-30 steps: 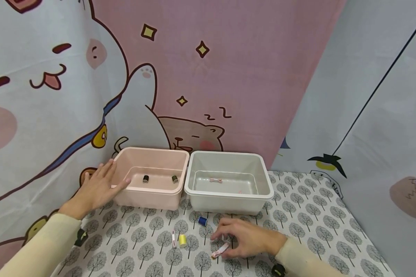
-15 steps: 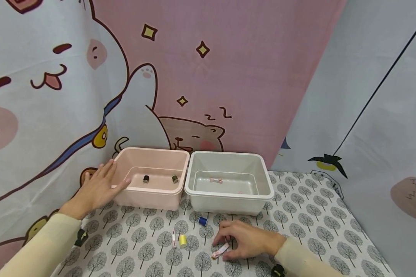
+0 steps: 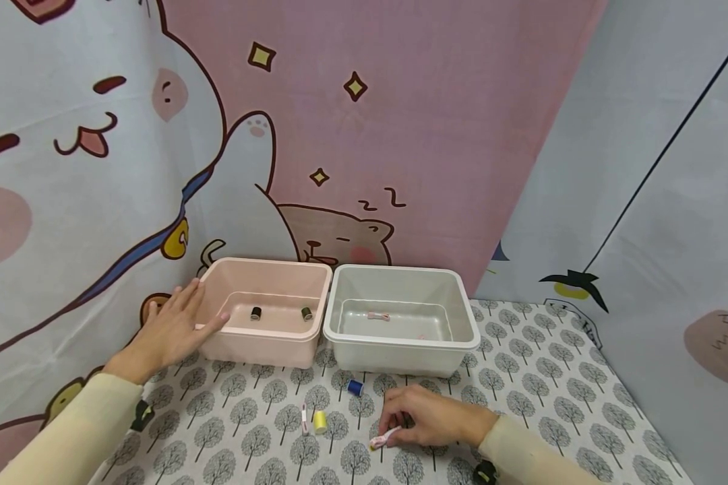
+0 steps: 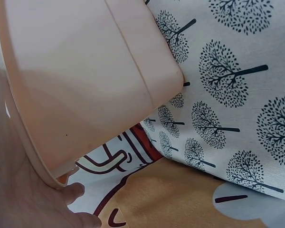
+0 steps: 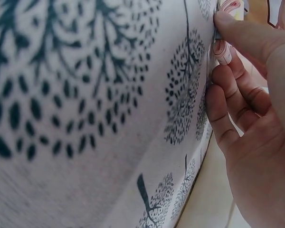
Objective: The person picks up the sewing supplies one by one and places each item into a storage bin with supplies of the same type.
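My right hand is low over the tablecloth, pinching a small rolled pink-and-white tape measure between thumb and fingers. The right wrist view shows the tape's pink coil beside the fingertips, partly hidden by the thumb. My left hand rests with extended fingers on the left rim of a pink bin. A blue thread spool lies beyond the right hand. To its left are a yellow thread spool and another narrow pink-and-white roll.
Inside the pink bin are two dark thread spools, one black and one green. A white bin stands beside it, holding a pink tape roll and a fainter pink item. Printed cloth walls rise behind and at both sides.
The right hand's fingers have closed from a spread pose onto the tape measure, which has turned slightly. The left hand has stayed on the pink bin.
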Demonstrator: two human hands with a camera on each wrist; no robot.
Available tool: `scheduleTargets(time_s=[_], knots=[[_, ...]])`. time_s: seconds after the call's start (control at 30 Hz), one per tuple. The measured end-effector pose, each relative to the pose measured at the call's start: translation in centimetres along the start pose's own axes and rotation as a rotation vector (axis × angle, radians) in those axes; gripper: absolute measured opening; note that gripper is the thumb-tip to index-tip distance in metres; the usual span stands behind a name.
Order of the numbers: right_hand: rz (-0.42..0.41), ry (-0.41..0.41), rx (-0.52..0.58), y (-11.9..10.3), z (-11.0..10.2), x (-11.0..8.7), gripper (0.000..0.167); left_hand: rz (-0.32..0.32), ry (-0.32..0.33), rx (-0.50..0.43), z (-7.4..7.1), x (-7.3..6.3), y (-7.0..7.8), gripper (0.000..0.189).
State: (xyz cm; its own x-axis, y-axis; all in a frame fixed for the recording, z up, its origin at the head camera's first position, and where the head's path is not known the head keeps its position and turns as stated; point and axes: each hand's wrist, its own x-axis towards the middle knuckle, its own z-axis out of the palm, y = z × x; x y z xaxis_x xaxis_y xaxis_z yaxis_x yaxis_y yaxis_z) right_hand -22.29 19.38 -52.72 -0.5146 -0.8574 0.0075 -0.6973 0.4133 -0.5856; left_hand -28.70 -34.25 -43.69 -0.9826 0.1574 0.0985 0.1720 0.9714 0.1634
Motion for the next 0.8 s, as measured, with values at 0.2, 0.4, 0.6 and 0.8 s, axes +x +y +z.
scheduleTargets(time_s=[0.2,0.4,0.6,0.8], knots=[[-0.004,0.01,-0.004,-0.4,-0.4,-0.1,0.013,0.002,0.003,0.005,-0.1,0.0,0.1,0.109],[-0.008,0.028,-0.032,-0.6,-0.7,0.0,0.015,0.003,0.006,-0.001,-0.1,-0.2,0.1,0.109],[-0.007,0.046,-0.049,-0.8,-1.1,0.0,0.014,0.002,0.008,-0.004,0.0,-0.1,0.1,0.109],[-0.011,0.062,-0.045,-1.3,-1.7,0.2,0.016,0.007,0.011,-0.002,0.0,-0.1,0.0,0.109]])
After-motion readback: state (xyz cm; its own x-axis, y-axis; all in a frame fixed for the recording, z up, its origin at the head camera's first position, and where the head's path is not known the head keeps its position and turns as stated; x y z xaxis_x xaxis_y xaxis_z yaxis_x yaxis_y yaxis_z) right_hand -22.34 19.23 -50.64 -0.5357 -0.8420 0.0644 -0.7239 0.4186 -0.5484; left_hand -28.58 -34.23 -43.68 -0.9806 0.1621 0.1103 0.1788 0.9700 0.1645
